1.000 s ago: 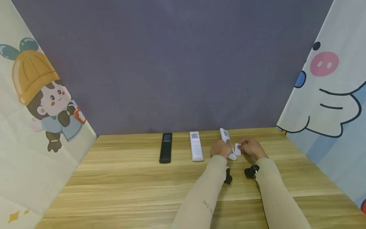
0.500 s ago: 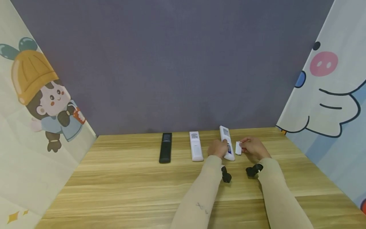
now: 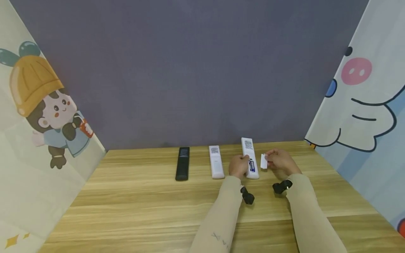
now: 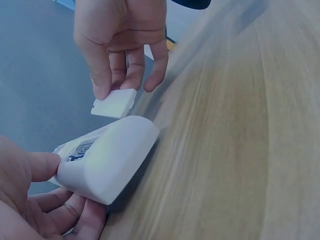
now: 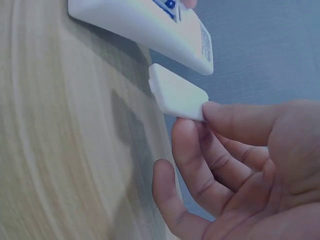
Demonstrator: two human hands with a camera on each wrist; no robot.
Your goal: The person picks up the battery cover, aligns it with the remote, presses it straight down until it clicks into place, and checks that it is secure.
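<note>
My left hand [image 3: 238, 166] grips the near end of a white remote [image 3: 249, 158] that is turned back side up, its battery bay open with blue-labelled batteries showing. The left wrist view shows that remote [image 4: 107, 157] lifted at its near end, thumb on top and fingers under it. My right hand [image 3: 278, 161] pinches the small white battery cover [image 3: 263, 161] just right of the remote. In the right wrist view the cover [image 5: 176, 93] sits between fingertips, close beside the remote [image 5: 150, 27].
A black remote [image 3: 182, 163] and a second white remote [image 3: 216, 161] lie side by side to the left on the wooden table [image 3: 142, 207]. A dark backdrop stands behind; cartoon-printed cloth walls close both sides.
The left hand has slid back along the remote, uncovering the open battery bay. The remote has straightened and shifted slightly left. The right hand keeps the cover beside it.
</note>
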